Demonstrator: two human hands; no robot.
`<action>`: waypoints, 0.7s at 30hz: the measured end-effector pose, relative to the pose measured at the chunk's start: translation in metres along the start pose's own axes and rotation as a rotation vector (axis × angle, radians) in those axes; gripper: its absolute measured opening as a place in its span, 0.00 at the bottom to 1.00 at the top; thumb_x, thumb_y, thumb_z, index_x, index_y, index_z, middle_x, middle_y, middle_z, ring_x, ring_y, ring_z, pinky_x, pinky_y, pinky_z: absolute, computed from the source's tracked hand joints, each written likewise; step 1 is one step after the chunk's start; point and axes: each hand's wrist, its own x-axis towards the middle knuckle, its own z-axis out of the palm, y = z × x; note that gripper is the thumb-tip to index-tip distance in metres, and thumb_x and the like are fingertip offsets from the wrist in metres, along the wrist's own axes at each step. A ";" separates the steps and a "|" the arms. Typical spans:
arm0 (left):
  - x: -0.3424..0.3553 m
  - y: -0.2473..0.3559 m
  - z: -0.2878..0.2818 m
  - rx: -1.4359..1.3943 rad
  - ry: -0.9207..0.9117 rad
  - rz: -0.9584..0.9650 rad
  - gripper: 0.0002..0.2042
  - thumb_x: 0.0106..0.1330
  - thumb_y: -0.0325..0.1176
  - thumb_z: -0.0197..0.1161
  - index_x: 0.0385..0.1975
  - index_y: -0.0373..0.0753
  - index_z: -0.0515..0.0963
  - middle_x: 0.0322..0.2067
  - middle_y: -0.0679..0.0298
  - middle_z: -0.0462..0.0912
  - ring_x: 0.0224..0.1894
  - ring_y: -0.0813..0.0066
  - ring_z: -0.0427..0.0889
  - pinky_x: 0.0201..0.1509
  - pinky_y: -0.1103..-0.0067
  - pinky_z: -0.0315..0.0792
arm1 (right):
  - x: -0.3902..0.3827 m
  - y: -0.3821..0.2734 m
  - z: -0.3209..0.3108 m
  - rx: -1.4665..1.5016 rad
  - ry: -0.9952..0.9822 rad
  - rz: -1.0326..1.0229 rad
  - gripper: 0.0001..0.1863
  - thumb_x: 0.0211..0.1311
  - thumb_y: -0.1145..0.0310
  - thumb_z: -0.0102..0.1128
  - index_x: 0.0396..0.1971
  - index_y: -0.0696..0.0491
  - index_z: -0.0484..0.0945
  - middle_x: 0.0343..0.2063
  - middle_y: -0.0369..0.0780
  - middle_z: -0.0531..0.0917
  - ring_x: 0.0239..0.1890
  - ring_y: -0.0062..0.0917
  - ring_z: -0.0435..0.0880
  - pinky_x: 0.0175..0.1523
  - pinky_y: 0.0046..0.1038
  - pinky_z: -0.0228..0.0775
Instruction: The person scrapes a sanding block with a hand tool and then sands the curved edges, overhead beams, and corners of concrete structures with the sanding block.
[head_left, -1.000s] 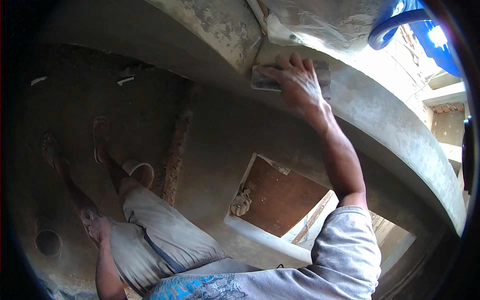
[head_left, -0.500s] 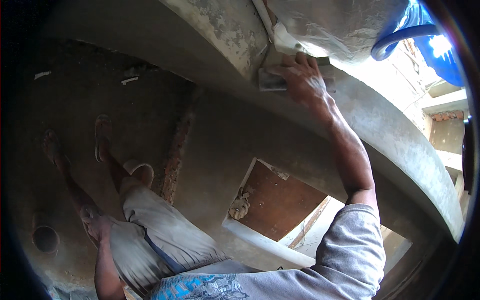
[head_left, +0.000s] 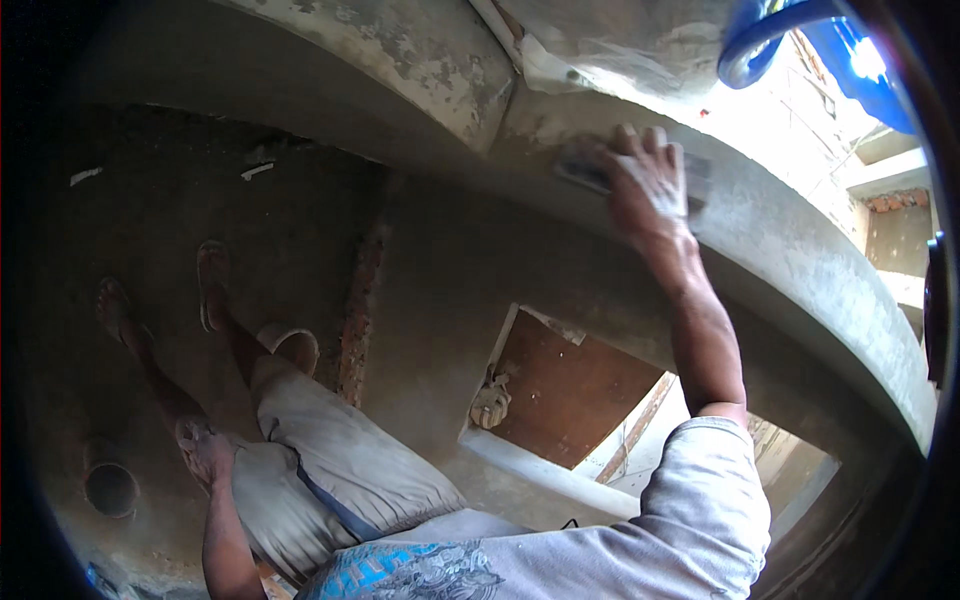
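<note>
My right hand [head_left: 650, 190] is stretched out to the upper right, its fingers closed over a flat rectangular plastering float [head_left: 698, 182]. The float lies against the face of a curved grey cement band [head_left: 780, 225], just right of a corner joint in it. Motion blurs the float, and the hand hides its middle. Pale dust or cement coats the back of that hand. Down at the lower left, my left hand [head_left: 207, 455] hangs beside my knee with its fingers curled. Whatever it may hold is too dark to make out.
A square wall opening [head_left: 575, 390] holds a brown board and a knotted cloth bundle [head_left: 490, 405]. Two pipe ends, one [head_left: 110, 490] at far left and another [head_left: 296, 348] by my leg, stick out. Plastic sheeting [head_left: 640, 50] and a blue hose [head_left: 750, 50] are above.
My right hand has slid the float right and slightly down along the curved band, away from the corner joint. The left hand stays by the knee. The whole view has shifted a little.
</note>
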 end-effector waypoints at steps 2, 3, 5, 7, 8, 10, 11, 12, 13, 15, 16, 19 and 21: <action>0.002 -0.002 -0.005 0.004 -0.008 0.054 0.29 0.66 0.42 0.51 0.68 0.41 0.63 0.65 0.40 0.60 0.57 0.45 0.76 0.60 0.60 0.71 | -0.016 0.011 -0.008 -0.032 0.080 0.042 0.32 0.50 0.78 0.55 0.57 0.36 0.78 0.50 0.37 0.75 0.53 0.36 0.68 0.56 0.39 0.60; -0.009 0.026 -0.022 0.063 -0.120 0.063 0.30 0.66 0.41 0.51 0.69 0.43 0.62 0.65 0.41 0.60 0.58 0.45 0.75 0.60 0.60 0.70 | -0.025 0.015 -0.010 -0.059 0.111 0.107 0.31 0.50 0.77 0.55 0.57 0.36 0.78 0.50 0.37 0.75 0.54 0.36 0.68 0.56 0.39 0.59; -0.024 0.044 -0.052 0.130 -0.207 0.047 0.30 0.66 0.41 0.51 0.70 0.44 0.61 0.66 0.41 0.60 0.59 0.45 0.74 0.61 0.60 0.70 | -0.028 0.012 -0.006 -0.061 0.162 0.173 0.30 0.51 0.77 0.55 0.56 0.37 0.79 0.50 0.38 0.74 0.54 0.36 0.68 0.57 0.39 0.59; -0.030 0.046 -0.063 0.081 -0.182 -0.005 0.29 0.67 0.40 0.51 0.69 0.44 0.61 0.70 0.49 0.59 0.64 0.42 0.68 0.64 0.61 0.68 | -0.021 -0.014 0.016 0.057 0.202 -0.010 0.29 0.52 0.77 0.54 0.55 0.37 0.79 0.50 0.38 0.75 0.55 0.37 0.68 0.58 0.41 0.59; -0.030 0.044 -0.064 0.085 -0.176 -0.004 0.29 0.67 0.40 0.51 0.69 0.44 0.61 0.70 0.49 0.59 0.64 0.42 0.68 0.64 0.61 0.68 | -0.011 -0.030 0.024 0.099 0.125 -0.037 0.26 0.55 0.75 0.53 0.54 0.39 0.80 0.54 0.39 0.73 0.59 0.37 0.66 0.61 0.42 0.57; -0.032 0.045 -0.064 -0.065 -0.071 -0.053 0.30 0.67 0.43 0.52 0.70 0.44 0.60 0.65 0.41 0.61 0.62 0.44 0.70 0.62 0.61 0.69 | 0.003 -0.046 0.028 0.192 -0.072 -0.069 0.23 0.58 0.73 0.53 0.54 0.38 0.81 0.59 0.40 0.72 0.63 0.40 0.64 0.66 0.44 0.55; -0.033 0.045 -0.068 -0.064 -0.068 -0.050 0.30 0.67 0.43 0.52 0.70 0.44 0.60 0.65 0.41 0.61 0.62 0.44 0.70 0.62 0.61 0.69 | -0.003 -0.041 0.026 0.193 -0.071 -0.065 0.23 0.58 0.73 0.53 0.54 0.38 0.81 0.59 0.40 0.72 0.63 0.40 0.64 0.66 0.44 0.55; -0.039 0.046 -0.076 -0.046 -0.088 -0.043 0.30 0.69 0.46 0.51 0.70 0.44 0.60 0.65 0.41 0.61 0.63 0.44 0.70 0.63 0.61 0.68 | -0.014 -0.032 0.025 0.125 -0.034 -0.041 0.24 0.59 0.73 0.53 0.54 0.37 0.80 0.59 0.40 0.72 0.62 0.41 0.65 0.66 0.44 0.55; -0.043 0.040 -0.085 -0.021 -0.103 -0.044 0.31 0.70 0.49 0.51 0.70 0.43 0.60 0.66 0.41 0.60 0.63 0.44 0.69 0.64 0.61 0.68 | -0.024 -0.024 0.023 0.068 0.005 -0.019 0.24 0.59 0.73 0.53 0.55 0.36 0.80 0.59 0.40 0.72 0.62 0.41 0.65 0.66 0.44 0.56; -0.041 0.024 -0.089 -0.005 -0.115 -0.047 0.31 0.70 0.51 0.50 0.70 0.43 0.60 0.66 0.41 0.59 0.64 0.45 0.68 0.64 0.61 0.67 | -0.042 0.006 0.010 0.047 0.094 0.043 0.27 0.58 0.74 0.54 0.57 0.35 0.78 0.56 0.39 0.74 0.58 0.39 0.67 0.62 0.42 0.57; -0.041 0.022 -0.090 -0.002 -0.137 -0.035 0.32 0.71 0.54 0.49 0.70 0.43 0.60 0.67 0.41 0.59 0.65 0.45 0.67 0.65 0.60 0.66 | -0.050 0.017 0.000 0.034 0.067 0.084 0.27 0.58 0.74 0.54 0.58 0.35 0.77 0.56 0.39 0.73 0.57 0.39 0.67 0.61 0.42 0.57; -0.044 0.025 -0.092 -0.019 -0.154 -0.043 0.31 0.71 0.53 0.50 0.70 0.43 0.60 0.66 0.41 0.61 0.66 0.45 0.65 0.66 0.59 0.65 | -0.055 0.016 -0.012 0.060 0.033 0.130 0.28 0.57 0.74 0.55 0.58 0.36 0.76 0.56 0.39 0.73 0.56 0.38 0.67 0.60 0.42 0.58; -0.030 0.012 -0.076 -0.020 -0.125 -0.010 0.31 0.71 0.53 0.50 0.70 0.43 0.60 0.66 0.41 0.61 0.66 0.45 0.65 0.66 0.59 0.65 | -0.045 -0.003 -0.008 0.166 0.085 0.060 0.27 0.56 0.75 0.55 0.57 0.37 0.77 0.55 0.39 0.74 0.56 0.38 0.67 0.59 0.42 0.58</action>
